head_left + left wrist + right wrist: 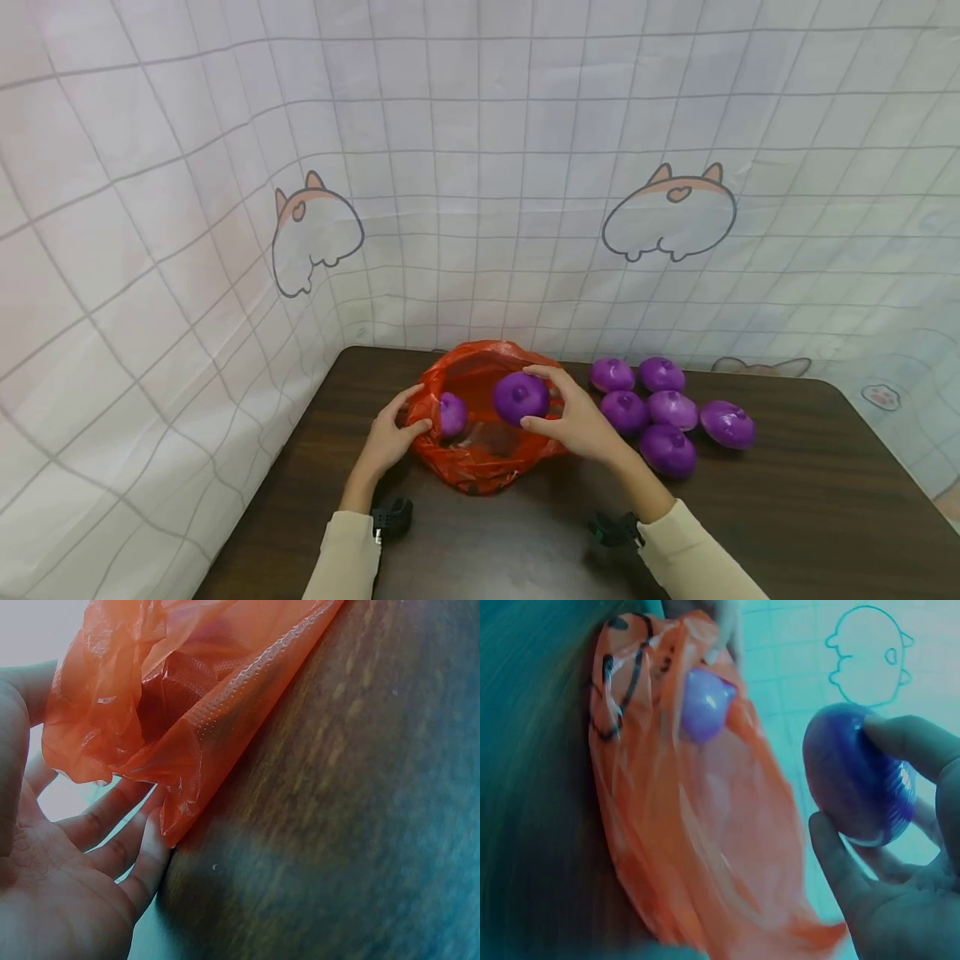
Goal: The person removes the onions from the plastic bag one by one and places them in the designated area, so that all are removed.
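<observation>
An orange-red plastic bag (480, 479) lies on the table with its mouth spread wide. At the bag's left edge my left hand (392, 433) holds the thin plastic between thumb and fingers; some fingers pass behind the bag (180, 742) in the left wrist view. My right hand (573, 419) grips a shiny purple ball (519, 398) with a small nub, over the bag's opening. The right wrist view has this ball (855, 776) between thumb and fingers, apart from the bag. Another purple ball (452, 414) sits inside the bag at the left, partly covered by plastic.
Several more purple balls (672, 410) lie grouped on the dark wooden table (795, 517) to the right of my right hand. A white grid-patterned cloth (480, 208) hangs behind the table and along its left side.
</observation>
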